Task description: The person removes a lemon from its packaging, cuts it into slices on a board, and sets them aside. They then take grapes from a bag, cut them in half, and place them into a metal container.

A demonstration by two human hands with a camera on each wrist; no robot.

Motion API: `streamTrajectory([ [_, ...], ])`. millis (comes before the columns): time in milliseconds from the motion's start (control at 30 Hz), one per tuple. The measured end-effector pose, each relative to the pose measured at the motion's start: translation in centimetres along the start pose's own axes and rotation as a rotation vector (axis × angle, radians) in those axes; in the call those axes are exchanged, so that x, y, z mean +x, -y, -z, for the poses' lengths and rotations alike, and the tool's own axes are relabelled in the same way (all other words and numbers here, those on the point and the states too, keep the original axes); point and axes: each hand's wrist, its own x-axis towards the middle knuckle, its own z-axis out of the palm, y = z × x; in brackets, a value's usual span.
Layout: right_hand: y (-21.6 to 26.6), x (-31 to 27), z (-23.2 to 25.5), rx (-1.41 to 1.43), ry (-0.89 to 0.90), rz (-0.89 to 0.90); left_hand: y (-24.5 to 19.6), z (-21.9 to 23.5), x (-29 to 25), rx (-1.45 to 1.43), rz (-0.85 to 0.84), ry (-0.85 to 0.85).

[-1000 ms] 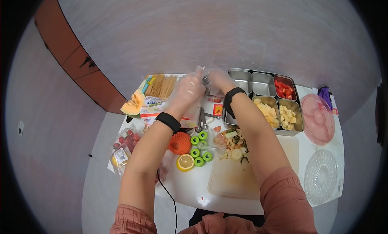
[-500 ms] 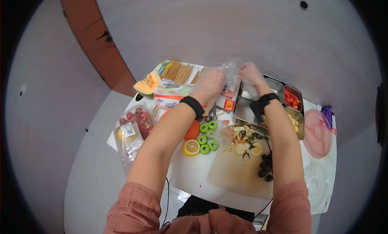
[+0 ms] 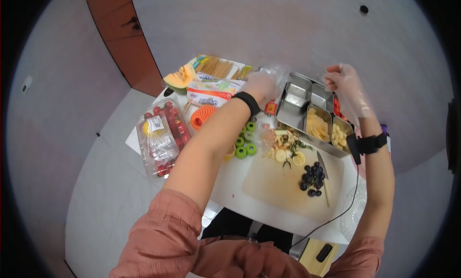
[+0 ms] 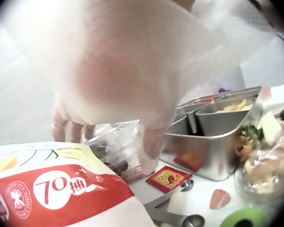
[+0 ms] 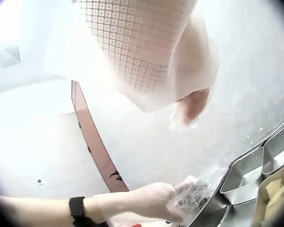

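In a clear plastic glove, the left hand (image 3: 261,86) holds crumpled clear plastic (image 3: 277,76) behind the table's middle. The left wrist view has its thumb and fingers around the clear plastic (image 4: 123,146), beside a white and red tissue pack (image 4: 57,194). Also gloved, the right hand (image 3: 346,88) is raised at the back right, over the metal tray (image 3: 293,115), with its fingers bent. Something clear shows by its fingertips in the right wrist view; whether it is glove film or a held piece, I cannot tell.
The tray's inner boxes hold red pieces, pale yellow chunks (image 3: 317,124) and more cut fruit. A cutting board (image 3: 269,182) bears peelings, dark grapes (image 3: 312,178) and a knife (image 3: 326,186). At left are a tomato pack (image 3: 161,138), melon (image 3: 180,78) and green rings (image 3: 241,151).
The right hand has moved away from the left, to the right and up. The left hand still has the clear plastic. The head view has shifted, and the grapes and knife are uncovered.
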Motion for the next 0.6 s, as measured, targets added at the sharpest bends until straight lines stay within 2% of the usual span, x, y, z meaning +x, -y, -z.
streamTrajectory([
  [133, 1.7, -6.1, 3.6, -0.039, -0.041, -0.011, 1.6, 0.3, 0.0, -0.109, -0.110, -0.068],
  [200, 2.5, -9.7, 5.4, -0.077, -0.071, -0.038, 1.3, 1.8, 0.1, -0.072, -0.138, 0.019],
  [267, 2.9, -13.4, 7.1, -0.153, -0.089, -0.007, -0.5, 5.3, -1.4, -0.040, -0.168, -0.091],
  [333, 4.8, -17.7, 7.8, -0.190, -0.152, -0.046, -1.2, 6.4, -1.2, -0.053, -0.179, -0.192],
  [367, 5.4, -19.5, 8.2, -0.216, -0.176, -0.049, -1.8, 7.4, -1.6, -0.062, -0.209, -0.190],
  [400, 5.2, -21.1, 9.0, -0.287, -0.170, -0.004, -2.2, 8.3, -2.2, -0.069, -0.231, -0.230],
  [433, 5.1, -22.9, 9.4, -0.290, -0.187, -0.014, -3.0, 9.3, -3.1, -0.076, -0.247, -0.268],
  [500, 4.9, -26.8, 9.6, -0.253, -0.219, -0.017, -5.1, 11.6, -5.7, -0.142, -0.264, -0.240],
  [533, 2.9, -28.4, 9.9, -0.195, -0.254, -0.015, -6.1, 12.7, -7.4, -0.202, -0.265, -0.214],
  [600, 1.2, -31.6, 8.6, -0.222, -0.295, -0.093, -8.3, 13.8, -11.8, -0.482, -0.229, -0.184],
])
